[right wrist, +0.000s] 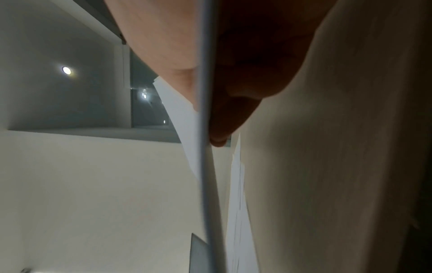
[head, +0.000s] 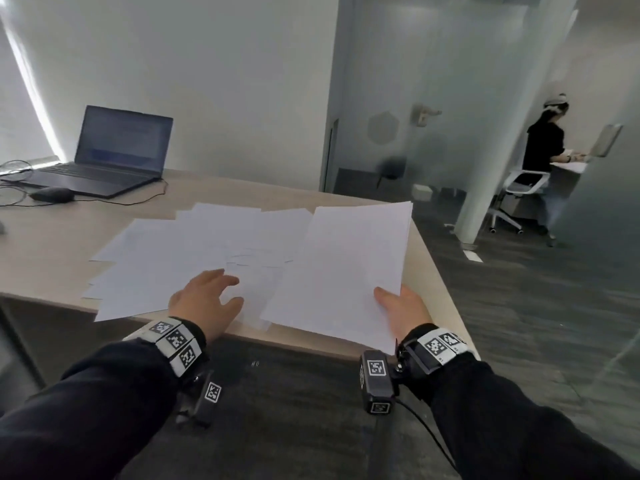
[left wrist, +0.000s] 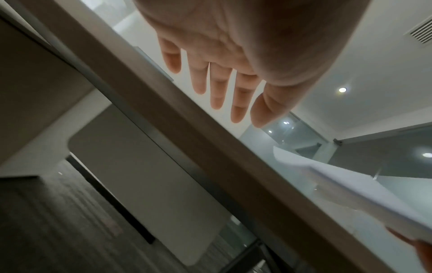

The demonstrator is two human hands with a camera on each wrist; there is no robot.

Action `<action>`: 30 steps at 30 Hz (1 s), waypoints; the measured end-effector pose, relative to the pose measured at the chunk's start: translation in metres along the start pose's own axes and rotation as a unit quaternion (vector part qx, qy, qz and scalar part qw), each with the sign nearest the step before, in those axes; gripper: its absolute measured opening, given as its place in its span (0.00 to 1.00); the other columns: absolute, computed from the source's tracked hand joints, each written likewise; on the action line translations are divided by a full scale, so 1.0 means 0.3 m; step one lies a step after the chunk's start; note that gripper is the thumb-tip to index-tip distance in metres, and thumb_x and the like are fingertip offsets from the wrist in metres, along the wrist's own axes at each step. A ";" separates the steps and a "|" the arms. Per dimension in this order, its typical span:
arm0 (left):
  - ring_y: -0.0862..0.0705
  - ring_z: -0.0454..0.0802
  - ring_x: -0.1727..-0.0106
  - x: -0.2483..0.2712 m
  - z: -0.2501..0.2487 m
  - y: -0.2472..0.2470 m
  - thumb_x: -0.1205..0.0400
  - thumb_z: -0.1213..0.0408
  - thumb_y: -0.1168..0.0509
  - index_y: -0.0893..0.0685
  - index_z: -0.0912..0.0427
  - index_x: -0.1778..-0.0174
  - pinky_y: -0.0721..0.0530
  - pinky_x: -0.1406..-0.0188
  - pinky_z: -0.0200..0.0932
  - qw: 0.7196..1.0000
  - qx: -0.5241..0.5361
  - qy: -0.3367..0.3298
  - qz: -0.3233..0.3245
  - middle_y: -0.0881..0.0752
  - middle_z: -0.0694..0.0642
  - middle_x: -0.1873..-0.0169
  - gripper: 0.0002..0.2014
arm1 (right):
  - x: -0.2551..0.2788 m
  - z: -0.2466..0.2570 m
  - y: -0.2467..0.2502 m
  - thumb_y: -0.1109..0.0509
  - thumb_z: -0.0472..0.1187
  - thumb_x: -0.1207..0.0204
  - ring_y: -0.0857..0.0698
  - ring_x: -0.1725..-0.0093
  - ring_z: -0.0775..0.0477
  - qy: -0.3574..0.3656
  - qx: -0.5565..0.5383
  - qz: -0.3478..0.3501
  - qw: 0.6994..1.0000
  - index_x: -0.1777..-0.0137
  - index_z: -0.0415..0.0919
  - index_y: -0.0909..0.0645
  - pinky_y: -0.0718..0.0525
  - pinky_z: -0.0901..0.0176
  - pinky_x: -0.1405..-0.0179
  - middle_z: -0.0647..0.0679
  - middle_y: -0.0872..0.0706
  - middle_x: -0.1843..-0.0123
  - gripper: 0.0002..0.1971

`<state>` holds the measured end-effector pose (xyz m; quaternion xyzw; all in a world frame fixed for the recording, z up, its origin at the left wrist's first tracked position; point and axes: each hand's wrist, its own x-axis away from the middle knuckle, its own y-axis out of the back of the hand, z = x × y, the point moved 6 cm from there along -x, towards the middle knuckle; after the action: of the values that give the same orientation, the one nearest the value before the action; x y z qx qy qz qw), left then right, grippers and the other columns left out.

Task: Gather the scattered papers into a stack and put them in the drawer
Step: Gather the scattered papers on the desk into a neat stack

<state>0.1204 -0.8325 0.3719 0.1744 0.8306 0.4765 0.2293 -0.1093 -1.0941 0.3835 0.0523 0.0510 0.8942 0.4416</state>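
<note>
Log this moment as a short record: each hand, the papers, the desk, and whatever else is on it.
left hand: open, fingers spread, over the loose papers near the desk's front edge
right hand: pinches the gathered sheets at their near corner, thumb on top
gathered sheets: held at the desk's right side, near edge past the desk edge
loose papers: overlapping, spread flat, left of the gathered sheets
desk: light wood top
laptop: open, far left
mouse: beside the laptop
drawer: not in view
</note>
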 end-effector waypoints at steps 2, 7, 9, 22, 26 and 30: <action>0.44 0.47 0.14 -0.005 0.093 0.028 0.19 0.40 0.41 0.31 0.37 0.22 0.42 0.19 0.61 0.998 -0.049 0.040 0.014 0.39 0.43 0.15 0.28 | 0.001 0.016 -0.068 0.33 0.38 0.19 0.12 0.59 0.47 0.002 -0.002 0.013 1.000 0.55 0.44 0.15 0.17 0.59 0.63 0.51 0.10 0.58 0.06; 0.47 0.50 0.14 0.037 0.285 0.081 0.25 0.26 0.52 0.41 0.39 0.16 0.47 0.18 0.62 0.989 -0.091 0.106 0.057 0.42 0.42 0.15 0.40 | -0.008 0.033 -0.214 0.33 0.36 0.19 0.12 0.61 0.49 0.006 -0.009 0.034 0.999 0.55 0.46 0.15 0.18 0.62 0.66 0.53 0.10 0.58 0.07; 0.44 0.48 0.15 0.068 0.323 0.101 0.30 0.21 0.53 0.41 0.39 0.17 0.45 0.19 0.61 0.988 -0.113 0.091 0.056 0.39 0.40 0.16 0.46 | -0.016 0.028 -0.267 0.32 0.37 0.20 0.10 0.56 0.44 -0.003 -0.005 0.036 0.999 0.50 0.44 0.14 0.14 0.56 0.57 0.50 0.09 0.56 0.06; 0.18 0.50 0.38 0.089 0.455 0.242 0.15 0.52 0.39 0.12 0.43 0.42 0.25 0.37 0.43 1.000 -0.003 0.001 0.006 0.13 0.47 0.44 0.12 | -0.093 0.034 -0.437 0.33 0.41 0.21 0.13 0.55 0.38 -0.013 0.043 0.017 0.999 0.46 0.37 0.16 0.19 0.55 0.59 0.42 0.11 0.52 0.09; 0.16 0.52 0.41 0.082 0.464 0.250 0.13 0.54 0.40 0.11 0.52 0.45 0.25 0.42 0.43 0.999 0.041 0.027 0.004 0.11 0.49 0.47 0.13 | -0.102 0.034 -0.445 0.33 0.40 0.21 0.12 0.51 0.37 -0.008 0.045 0.008 0.999 0.47 0.40 0.15 0.16 0.50 0.46 0.42 0.11 0.51 0.08; 0.16 0.51 0.44 0.084 0.457 0.250 0.19 0.52 0.38 0.14 0.46 0.48 0.20 0.43 0.47 0.999 -0.012 0.050 0.003 0.13 0.45 0.53 0.09 | -0.113 0.024 -0.427 0.32 0.40 0.22 0.11 0.49 0.36 -0.017 0.035 -0.006 0.999 0.48 0.43 0.15 0.14 0.41 0.39 0.45 0.10 0.54 0.06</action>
<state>0.1797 -0.6857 0.3714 0.1503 0.8349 0.4952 0.1877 0.0128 -1.0434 0.3715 0.0824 0.0756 0.8882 0.4457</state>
